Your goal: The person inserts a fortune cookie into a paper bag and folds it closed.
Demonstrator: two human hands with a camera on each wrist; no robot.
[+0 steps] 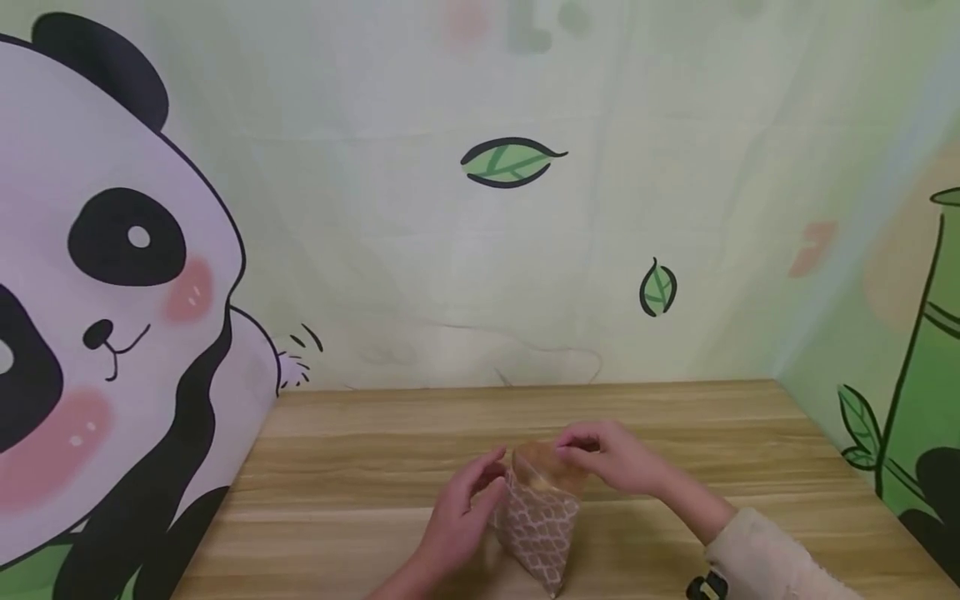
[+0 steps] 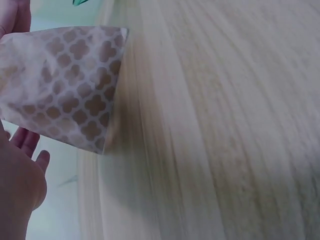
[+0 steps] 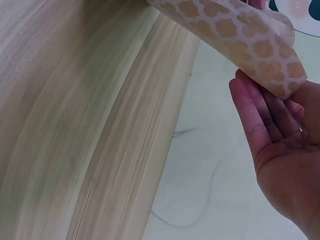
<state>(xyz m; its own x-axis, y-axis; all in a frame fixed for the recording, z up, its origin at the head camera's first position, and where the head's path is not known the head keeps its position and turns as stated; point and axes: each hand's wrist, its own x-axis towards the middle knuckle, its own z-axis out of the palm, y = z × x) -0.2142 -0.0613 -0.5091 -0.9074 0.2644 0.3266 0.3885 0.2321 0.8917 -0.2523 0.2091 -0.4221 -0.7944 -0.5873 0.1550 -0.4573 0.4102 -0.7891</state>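
A brown paper bag (image 1: 538, 525) with a white lattice print is held above the wooden table, its pointed corner downward. Its tan upper part (image 1: 534, 460) is unprinted; I cannot tell whether that is the bag's inside or something in it. My right hand (image 1: 611, 458) pinches the upper right edge between thumb and fingers. At the upper left edge is my left hand (image 1: 461, 508), with thumb and forefinger apart and their tips at the bag. In the left wrist view the printed face of the bag (image 2: 80, 85) shows, while the left fingertips are partly cut off.
The wooden table (image 1: 337, 467) lies under both hands. Behind it hangs a pale green backdrop (image 1: 375, 250) with printed leaves and a large panda (image 1: 135, 333) on the left. A dark item (image 1: 707, 586) is near the right cuff.
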